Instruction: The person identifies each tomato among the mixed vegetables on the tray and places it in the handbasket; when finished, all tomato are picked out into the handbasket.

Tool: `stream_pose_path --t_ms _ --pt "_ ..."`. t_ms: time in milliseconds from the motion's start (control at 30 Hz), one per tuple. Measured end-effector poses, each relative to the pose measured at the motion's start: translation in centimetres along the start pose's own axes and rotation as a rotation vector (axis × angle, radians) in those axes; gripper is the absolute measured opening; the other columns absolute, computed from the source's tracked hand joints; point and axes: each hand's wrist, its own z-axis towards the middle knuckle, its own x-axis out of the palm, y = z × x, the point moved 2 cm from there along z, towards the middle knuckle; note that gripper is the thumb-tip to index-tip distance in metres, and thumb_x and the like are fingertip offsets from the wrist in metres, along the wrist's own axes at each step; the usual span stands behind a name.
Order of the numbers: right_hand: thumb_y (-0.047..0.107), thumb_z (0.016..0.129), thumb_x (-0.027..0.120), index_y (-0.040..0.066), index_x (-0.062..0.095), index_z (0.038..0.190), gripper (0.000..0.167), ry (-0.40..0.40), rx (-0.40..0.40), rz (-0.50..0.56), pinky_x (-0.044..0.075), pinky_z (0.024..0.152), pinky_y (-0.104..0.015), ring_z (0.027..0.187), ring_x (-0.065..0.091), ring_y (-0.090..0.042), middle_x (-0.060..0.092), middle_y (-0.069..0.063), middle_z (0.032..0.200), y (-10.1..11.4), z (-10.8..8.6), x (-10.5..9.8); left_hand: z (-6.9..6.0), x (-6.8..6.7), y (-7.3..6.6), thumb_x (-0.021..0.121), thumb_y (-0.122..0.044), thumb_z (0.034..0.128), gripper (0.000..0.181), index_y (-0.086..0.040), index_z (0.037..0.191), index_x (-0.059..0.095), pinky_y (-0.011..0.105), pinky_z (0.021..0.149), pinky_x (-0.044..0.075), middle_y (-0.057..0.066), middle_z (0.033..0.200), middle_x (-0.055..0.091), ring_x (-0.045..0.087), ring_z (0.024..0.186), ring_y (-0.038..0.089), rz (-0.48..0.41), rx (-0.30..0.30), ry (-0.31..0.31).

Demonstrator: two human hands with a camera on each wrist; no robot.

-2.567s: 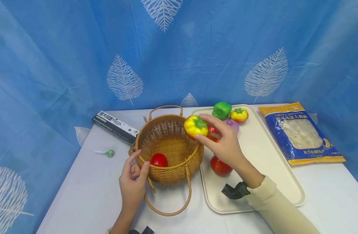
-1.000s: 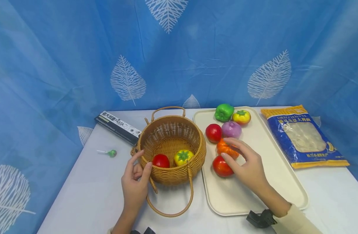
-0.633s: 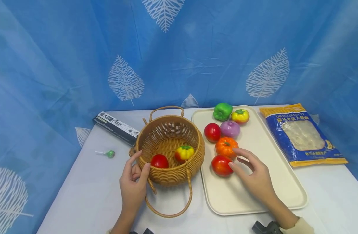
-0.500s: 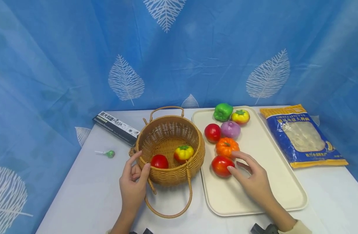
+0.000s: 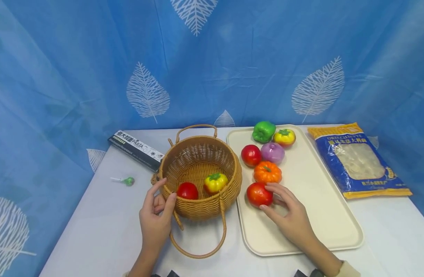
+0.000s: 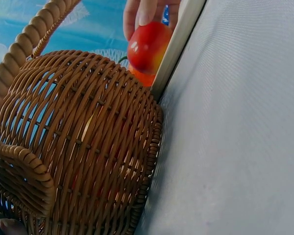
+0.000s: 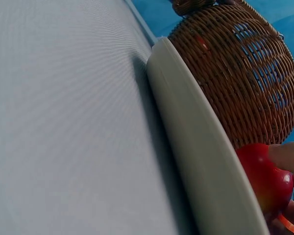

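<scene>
Shifted the right hand (image 5: 291, 219) from just beside to contact within the last half second — now pinched a glossy red, oval fruit (image 5: 258, 194) between thumb and fingertips, with a fairly narrow grasp. Found that fruit at the 9 o'clock side of the cream, rectangular, shallow tray (image 5: 312, 184), apparently resting there; could not tell of any slight lift.

Kept the left hand (image 5: 154, 219) at the 8 o'clock rim of the brown, round, woven wicker basket (image 5: 199, 211), holding that rim with thumb and index finger.

Also added since earlier: a yellow-and-red, ribbed, green-topped fruit (image 5: 215, 183) inside the basket at 4 o'clock, near a smooth, round red fruit (image 5: 187, 191) at 7. Judged from this: finished with one piece, already engaged with another, not yet clear of the tray.

From the pinched fruit, noted an orange, ribbed, pumpkin-shaped piece (image 5: 267, 172) at 1 o'clock, just beside; farther, toward 12, a purple, onion-shaped piece (image 5: 272, 152) and a glossy green bell pepper (image 5: 264, 132). Logged a blue-and-yellow plastic pasta bag (image 5: 361, 159) between 2 and 3 — untouched.
</scene>
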Motion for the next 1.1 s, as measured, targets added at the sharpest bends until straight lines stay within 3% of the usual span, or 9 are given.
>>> stream_pose_path --t_ms 433,733,1100 --pt "0.001 0.079 0.087 0.012 0.065 0.133 0.059 -0.014 0.003 -0.012 0.051 0.090 -0.022 0.125 0.056 0.000 0.057 -0.008 0.141 -0.15 0.24 0.26 0.17 -0.10 -0.09 0.071 0.003 0.0935 0.050 -0.012 0.140 0.060 0.026 0.042 0.027 0.010 0.061 0.031 0.029 0.054 0.007 0.002 -0.030 0.008" --pt "-0.001 0.076 0.089 0.012 0.067 0.132 0.062 -0.052 -0.016 -0.026 0.052 0.088 -0.020 0.121 0.061 -0.027 0.060 -0.009 0.138 0.13 0.19 0.34 0.00 -0.09 -0.08 0.072 0.006 0.0914 0.055 -0.013 0.141 0.059 0.024 0.043 0.027 0.007 0.062 0.031 0.030 0.055 0.007 -0.004 -0.040 0.006" --pt "0.001 0.078 0.089 0.013 0.067 0.132 0.060 -0.055 0.014 -0.028 0.052 0.087 -0.021 0.123 0.060 -0.017 0.060 -0.009 0.139 -0.03 0.07 0.30 -0.03 -0.10 -0.14 0.072 0.003 0.0928 0.051 -0.012 0.140 0.060 0.025 0.043 0.027 0.013 0.062 0.031 0.030 0.055 0.007 0.004 -0.050 0.007"
